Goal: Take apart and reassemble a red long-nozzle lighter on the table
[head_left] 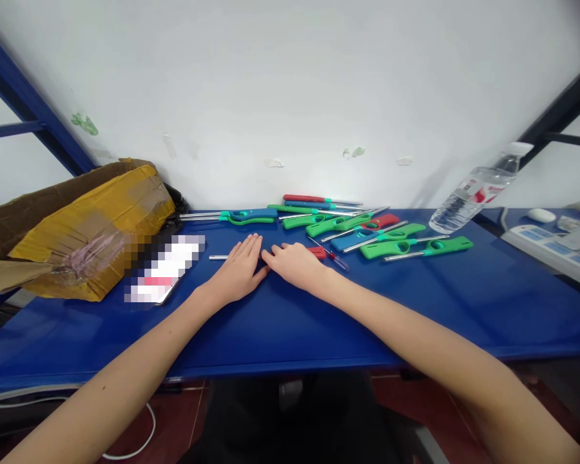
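A red lighter (318,252) with a long metal rod lies crosswise on the blue table (280,328). Flat over its rod rests my left hand (238,269), fingers stretched out; the rod tip shows to its left. My right hand (297,265) is curled over the middle of the same lighter, its fingertips near my left thumb. The red handle sticks out beyond my right hand. Just right of it lies a small screwdriver (339,261) with a clear and red handle. Both hands hide the lighter's trigger area.
Several green, blue and red lighters (381,249) lie behind and right of my hands. More lighters (251,216) lie at the back left. A taped cardboard box (91,225) and a phone (167,270) are at left. A tilted water bottle (473,196) and a white device (555,248) are at right.
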{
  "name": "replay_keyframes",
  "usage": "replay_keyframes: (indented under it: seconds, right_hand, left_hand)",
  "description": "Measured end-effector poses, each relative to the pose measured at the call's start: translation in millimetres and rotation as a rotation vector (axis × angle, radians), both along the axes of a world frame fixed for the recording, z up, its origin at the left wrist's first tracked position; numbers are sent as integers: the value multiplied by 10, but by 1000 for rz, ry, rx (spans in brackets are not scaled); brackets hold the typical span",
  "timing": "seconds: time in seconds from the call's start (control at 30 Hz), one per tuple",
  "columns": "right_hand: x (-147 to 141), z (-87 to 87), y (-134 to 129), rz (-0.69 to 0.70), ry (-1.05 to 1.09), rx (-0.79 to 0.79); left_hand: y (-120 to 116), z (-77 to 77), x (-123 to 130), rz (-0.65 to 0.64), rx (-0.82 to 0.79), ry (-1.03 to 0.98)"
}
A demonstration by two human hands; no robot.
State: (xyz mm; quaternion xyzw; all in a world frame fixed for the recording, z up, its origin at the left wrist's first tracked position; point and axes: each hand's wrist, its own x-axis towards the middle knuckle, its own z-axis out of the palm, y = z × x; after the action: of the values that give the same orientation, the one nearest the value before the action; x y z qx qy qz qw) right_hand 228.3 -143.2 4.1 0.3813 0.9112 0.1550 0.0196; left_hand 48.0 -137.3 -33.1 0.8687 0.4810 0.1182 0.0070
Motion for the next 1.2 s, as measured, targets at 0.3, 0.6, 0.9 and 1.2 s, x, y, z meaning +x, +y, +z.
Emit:
replay_keyframes:
  seconds: [0.3, 0.6, 0.9, 1.2]
  right_hand:
    - [-140, 23, -24, -75, -23, -24]
    - [-163, -59, -66, -127, -13, 37]
    - [-162, -59, -84, -129, -11, 51]
    - [-152, -58, -87, -134, 6, 51]
  left_hand:
    - [-15, -16, -4, 106, -42, 125]
    - [5, -89, -13, 94, 14, 117]
    - [-32, -42, 17, 107, 7, 135]
    - [-54, -25, 34, 112, 28, 148]
